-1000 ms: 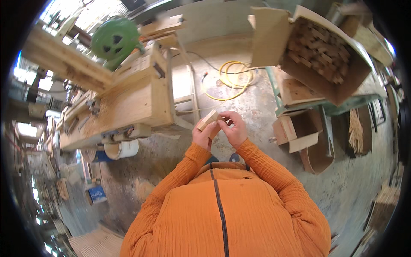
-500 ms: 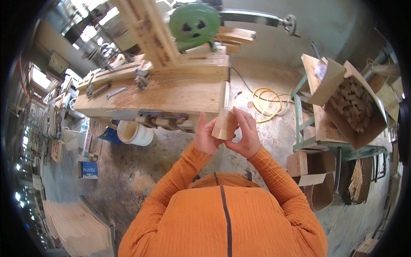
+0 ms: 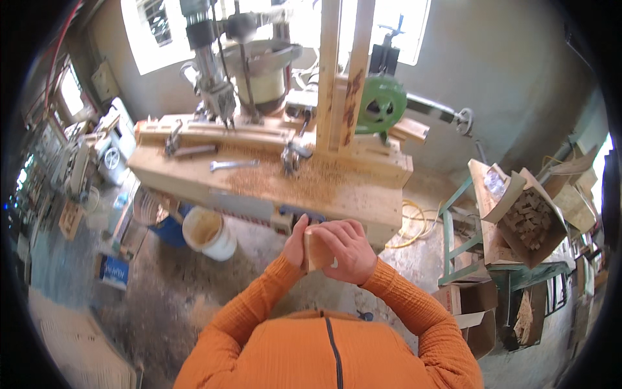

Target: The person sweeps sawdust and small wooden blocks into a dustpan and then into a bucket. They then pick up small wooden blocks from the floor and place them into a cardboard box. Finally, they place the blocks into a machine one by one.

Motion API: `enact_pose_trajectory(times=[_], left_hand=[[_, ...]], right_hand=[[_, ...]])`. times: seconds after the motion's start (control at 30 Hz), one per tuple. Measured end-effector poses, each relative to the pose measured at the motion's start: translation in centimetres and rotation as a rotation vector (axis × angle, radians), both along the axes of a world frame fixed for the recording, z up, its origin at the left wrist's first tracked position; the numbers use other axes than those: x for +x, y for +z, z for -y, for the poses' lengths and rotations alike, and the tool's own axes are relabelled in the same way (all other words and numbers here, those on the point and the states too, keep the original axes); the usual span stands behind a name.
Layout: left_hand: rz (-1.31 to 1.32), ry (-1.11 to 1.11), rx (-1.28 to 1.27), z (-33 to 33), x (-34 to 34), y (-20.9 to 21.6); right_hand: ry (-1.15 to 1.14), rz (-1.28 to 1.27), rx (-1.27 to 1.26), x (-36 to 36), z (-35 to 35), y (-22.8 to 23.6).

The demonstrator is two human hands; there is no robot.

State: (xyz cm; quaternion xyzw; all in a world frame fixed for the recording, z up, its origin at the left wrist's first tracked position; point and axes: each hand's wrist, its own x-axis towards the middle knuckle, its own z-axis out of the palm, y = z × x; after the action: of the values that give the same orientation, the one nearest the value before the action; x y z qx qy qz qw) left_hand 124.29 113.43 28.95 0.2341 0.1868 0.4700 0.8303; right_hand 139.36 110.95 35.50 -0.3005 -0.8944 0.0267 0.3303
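Observation:
Between my two hands is a small light wooden block (image 3: 316, 251), in front of my chest and close to the near edge of the workbench (image 3: 372, 196). My left hand (image 3: 295, 244) is closed against its left side, thumb upward. Over its top and right side curl the fingers of my right hand (image 3: 352, 251), hiding much of the block. On the bench beyond lie a wrench (image 3: 234, 165) and a metal clamp (image 3: 291, 159) among sawdust.
A drill press (image 3: 214, 84) stands behind the bench, with a green round machine housing (image 3: 383, 104) right of it. At right, a cardboard box (image 3: 558, 227) of wooden blocks rests on a green-legged stand (image 3: 448, 243). A white bucket (image 3: 223, 241) sits on the floor at left.
My view has swung up and left, so the drill press and windows now show. My right hand has turned over the block, covering more of it, and the left hand has closed in.

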Motion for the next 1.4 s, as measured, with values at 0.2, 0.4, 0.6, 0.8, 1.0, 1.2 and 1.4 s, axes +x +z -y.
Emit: enact_pose_trajectory(times=[0.2, 0.4, 0.6, 0.8, 1.0, 1.2, 1.4], left_hand=[[-0.287, 0.176, 0.219, -0.4, -4.5, 2.6], [-0.391, 0.126, -0.032, 5.4, -9.7, -8.2], [-0.469, 0.157, -0.333, 11.4, -13.4, -14.4], [-0.564, 0.316, -0.415, 11.0, -15.3, -14.7], [-0.472, 0.353, -0.292, 7.9, -16.7, -14.9], [-0.356, 0.282, -0.357, 6.4, -15.1, -13.0], [-0.437, 0.203, -0.471, 7.6, -15.2, -14.6]], right_hand=[[-0.268, 0.047, 0.485, -0.4, -8.1, 14.7], [-0.631, 0.043, 0.872, -1.5, -17.4, 34.5], [-1.102, 0.348, 0.876, -3.1, -22.7, 41.0], [-1.175, 0.397, 0.782, -4.1, -25.4, 42.7], [-1.254, 0.348, 0.603, -6.8, -25.8, 43.4], [-1.176, 0.214, 0.614, -5.6, -26.5, 42.5], [-1.265, 0.331, 0.639, -6.4, -26.6, 42.0]])
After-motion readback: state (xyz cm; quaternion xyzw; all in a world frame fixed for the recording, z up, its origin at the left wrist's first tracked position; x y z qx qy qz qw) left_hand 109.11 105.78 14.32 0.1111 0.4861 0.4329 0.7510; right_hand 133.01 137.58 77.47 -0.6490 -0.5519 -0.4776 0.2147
